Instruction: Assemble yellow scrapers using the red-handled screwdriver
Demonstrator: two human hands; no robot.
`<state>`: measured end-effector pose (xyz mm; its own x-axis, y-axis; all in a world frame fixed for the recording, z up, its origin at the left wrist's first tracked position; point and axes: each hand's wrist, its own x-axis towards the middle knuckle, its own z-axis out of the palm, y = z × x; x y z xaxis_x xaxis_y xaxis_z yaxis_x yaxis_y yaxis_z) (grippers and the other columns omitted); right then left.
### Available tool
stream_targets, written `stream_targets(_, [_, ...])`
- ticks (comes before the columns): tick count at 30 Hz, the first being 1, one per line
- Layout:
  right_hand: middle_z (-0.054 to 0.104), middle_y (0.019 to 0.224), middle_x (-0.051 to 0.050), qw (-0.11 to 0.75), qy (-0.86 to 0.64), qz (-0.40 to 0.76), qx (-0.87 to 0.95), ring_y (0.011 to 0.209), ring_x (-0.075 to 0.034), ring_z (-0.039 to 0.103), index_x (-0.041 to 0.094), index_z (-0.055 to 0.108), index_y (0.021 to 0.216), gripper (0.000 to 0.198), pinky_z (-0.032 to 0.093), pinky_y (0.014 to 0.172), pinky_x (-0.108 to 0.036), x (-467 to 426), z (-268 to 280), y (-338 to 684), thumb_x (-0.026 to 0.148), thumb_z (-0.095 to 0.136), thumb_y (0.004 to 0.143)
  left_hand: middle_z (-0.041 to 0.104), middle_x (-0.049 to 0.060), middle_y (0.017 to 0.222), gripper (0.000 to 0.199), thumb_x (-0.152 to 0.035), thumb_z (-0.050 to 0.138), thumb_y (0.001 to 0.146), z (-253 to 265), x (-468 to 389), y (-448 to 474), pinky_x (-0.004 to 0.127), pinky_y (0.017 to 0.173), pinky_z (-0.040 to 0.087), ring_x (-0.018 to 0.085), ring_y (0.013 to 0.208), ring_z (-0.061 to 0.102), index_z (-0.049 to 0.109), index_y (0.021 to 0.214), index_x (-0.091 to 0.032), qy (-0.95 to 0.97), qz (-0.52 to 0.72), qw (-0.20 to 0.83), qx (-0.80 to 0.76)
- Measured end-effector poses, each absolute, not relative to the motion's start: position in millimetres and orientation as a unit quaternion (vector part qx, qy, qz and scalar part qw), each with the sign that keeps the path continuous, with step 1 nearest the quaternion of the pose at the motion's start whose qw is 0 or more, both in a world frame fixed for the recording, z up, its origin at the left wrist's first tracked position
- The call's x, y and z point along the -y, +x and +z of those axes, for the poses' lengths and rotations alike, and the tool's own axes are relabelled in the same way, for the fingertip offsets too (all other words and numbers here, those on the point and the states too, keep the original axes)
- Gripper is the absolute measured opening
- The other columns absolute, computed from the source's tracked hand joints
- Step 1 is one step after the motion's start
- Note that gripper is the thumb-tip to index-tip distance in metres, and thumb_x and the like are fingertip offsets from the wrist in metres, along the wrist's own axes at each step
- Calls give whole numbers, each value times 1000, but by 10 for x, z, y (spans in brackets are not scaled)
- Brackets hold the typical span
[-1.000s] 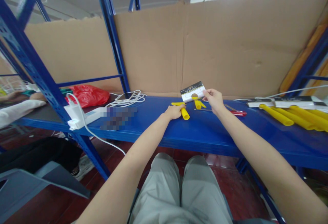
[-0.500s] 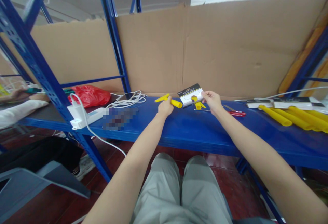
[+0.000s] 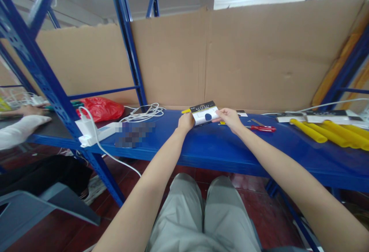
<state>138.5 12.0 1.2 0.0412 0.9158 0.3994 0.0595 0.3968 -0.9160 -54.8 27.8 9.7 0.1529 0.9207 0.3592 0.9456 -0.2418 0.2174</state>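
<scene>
My left hand (image 3: 186, 122) is closed around a yellow plastic piece (image 3: 185, 111); only its tip shows past the fingers, the rest hidden by my hand and the card. A white and black printed card (image 3: 201, 116) with a round hole is pinched at its right edge by my right hand (image 3: 230, 119). The card's left end lies against my left hand, tilted above the blue shelf. Below my right fingers, part of another yellow piece (image 3: 222, 123) shows on the shelf. A red-handled screwdriver (image 3: 263, 128) lies just right of my right wrist.
Several yellow tubes (image 3: 337, 133) with printed cards lie at the right. At the left are a white power strip (image 3: 108, 129), coiled white cable (image 3: 145, 113) and a red plastic bag (image 3: 102, 108). A cardboard wall (image 3: 248, 55) stands behind. Another person's sleeve (image 3: 24, 129) is at far left.
My right hand has brought the card leftward, over the yellow piece in my left hand, covering its tube end. The hole now shows blue shelf instead of the yellow piece lying there.
</scene>
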Motion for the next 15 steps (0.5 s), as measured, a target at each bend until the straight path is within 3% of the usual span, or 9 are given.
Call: stream_targets(15, [70,67,-2,563,-400,357,629,60,-18,70,20,54,70,25,58,60,-30,-107,8,1335,35,73,78,68,18,115,28,-11,58,82,92,-376,-592,34,96,47,28,113,63,72,107,-12,-788,-247,23,563])
